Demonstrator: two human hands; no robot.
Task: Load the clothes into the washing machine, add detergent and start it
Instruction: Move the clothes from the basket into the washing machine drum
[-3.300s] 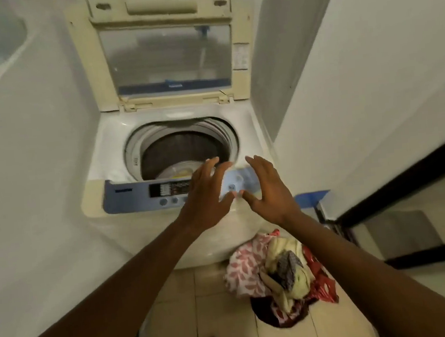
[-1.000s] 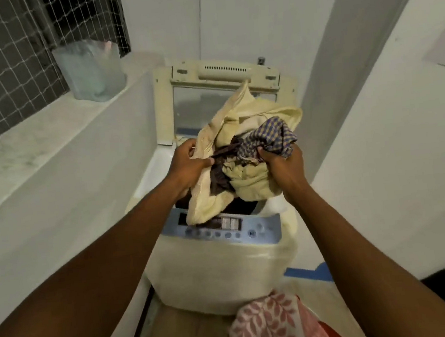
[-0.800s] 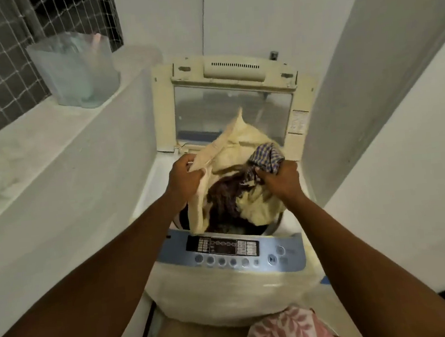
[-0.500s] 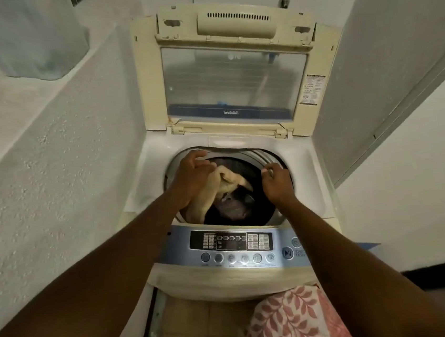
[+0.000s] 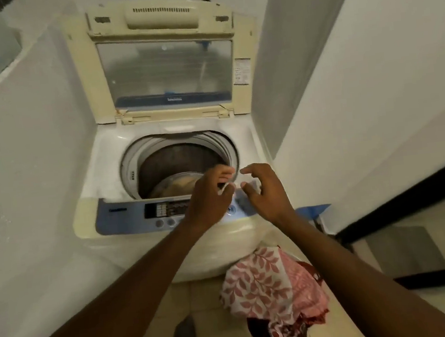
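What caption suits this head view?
Empty hands, left and right, above the open washing machine; clothes on floor.

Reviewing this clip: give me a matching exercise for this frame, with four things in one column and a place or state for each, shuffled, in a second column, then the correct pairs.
Things:
1. washing machine lid
2. pink leaf-print cloth
3. cream garment
4. left hand

Places or states:
A. on the floor in front of the machine
B. empty, above the control panel
C. raised upright
D. down inside the drum

Pairs: 1-C, 2-A, 3-D, 4-B. The right hand is empty too, fingers loosely spread beside the left one.
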